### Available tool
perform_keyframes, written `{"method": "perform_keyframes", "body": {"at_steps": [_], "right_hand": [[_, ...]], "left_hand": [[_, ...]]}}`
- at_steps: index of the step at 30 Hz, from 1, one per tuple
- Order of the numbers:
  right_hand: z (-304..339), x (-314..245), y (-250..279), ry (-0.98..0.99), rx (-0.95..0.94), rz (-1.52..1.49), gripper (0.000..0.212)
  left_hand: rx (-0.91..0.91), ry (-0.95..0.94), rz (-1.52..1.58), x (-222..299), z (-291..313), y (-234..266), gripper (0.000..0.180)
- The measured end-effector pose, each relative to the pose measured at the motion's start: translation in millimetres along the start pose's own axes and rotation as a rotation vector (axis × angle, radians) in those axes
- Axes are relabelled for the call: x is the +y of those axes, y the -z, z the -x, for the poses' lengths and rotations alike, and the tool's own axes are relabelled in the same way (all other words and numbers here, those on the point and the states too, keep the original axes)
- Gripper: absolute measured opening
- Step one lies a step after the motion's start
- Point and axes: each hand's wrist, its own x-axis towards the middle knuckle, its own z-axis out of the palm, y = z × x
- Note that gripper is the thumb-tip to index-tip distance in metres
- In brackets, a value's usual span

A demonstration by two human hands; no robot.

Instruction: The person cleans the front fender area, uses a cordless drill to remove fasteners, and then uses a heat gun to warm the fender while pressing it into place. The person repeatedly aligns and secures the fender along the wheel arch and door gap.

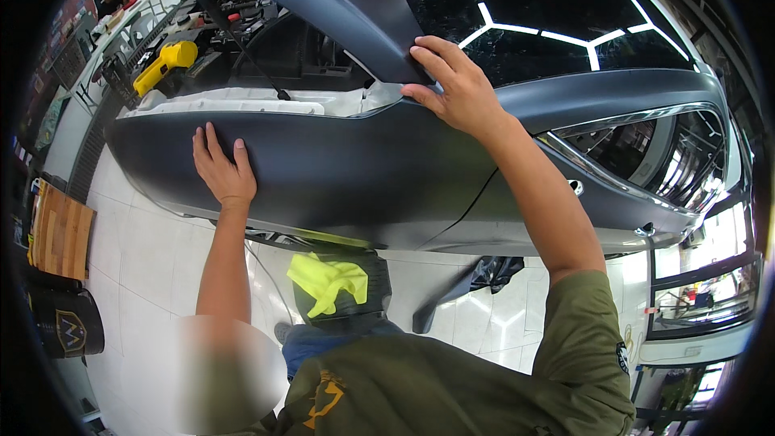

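A car with a satin dark grey-blue surface stretches across the view, its hood [331, 0] raised. My left hand [224, 168] lies on the front fender [347, 161], palm down, with its fingers stretched and thumb apart. Farther right, my right hand [458, 85] touches the rear corner of the hood, close to the windshield [525, 48]. Its fingers and thumb are spread around that corner, and I see nothing held. Between the hood and fender, a pale inner edge [266, 103] of the engine bay is exposed.
A yellow pistol-shaped tool [168, 64] rests by the engine bay, near the hood's black support rod [218, 16]. Below the fender, a lime cloth [327, 281] lies on a dark seat or stand. Crumpled dark sheeting [460, 291] is on the floor. A black bucket [77, 323] stands far left.
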Motion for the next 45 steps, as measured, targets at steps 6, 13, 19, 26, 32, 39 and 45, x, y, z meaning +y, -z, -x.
{"method": "perform_keyframes", "body": {"at_steps": [6, 13, 19, 26, 32, 39, 45], "right_hand": [[-4.0, -6.4, -12.1, -0.049, 0.048, 0.118, 0.048], [-6.9, -22.3, -23.5, -0.121, 0.140, 0.166, 0.048], [-17.4, -24.9, -21.9, -0.106, 0.131, 0.176, 0.046], [-23.0, -33.7, -30.0, -0.043, 0.164, 0.310, 0.044], [-24.1, -40.1, -21.1, -0.067, 0.050, 0.184, 0.047], [-18.5, -52.1, -34.5, -0.114, 0.044, 0.392, 0.052], [-15.2, -57.6, -30.7, -0.152, -0.056, 0.452, 0.061]], "left_hand": [[-0.001, 0.002, 0.009, 3.3, -0.8, -0.8, 0.061], [0.004, -0.007, -0.012, -2.4, -1.5, -1.8, 0.060], [-0.016, 0.015, 0.013, -4.7, -1.2, -0.8, 0.063], [0.006, 0.021, 0.030, -1.4, 1.5, -1.9, 0.062], [0.007, 0.019, 0.025, -10.0, -0.8, -1.9, 0.062], [0.004, 0.001, 0.112, -11.3, -0.3, -0.4, 0.059], [-0.022, -0.021, 0.203, -14.4, 3.9, -0.9, 0.056]]}}
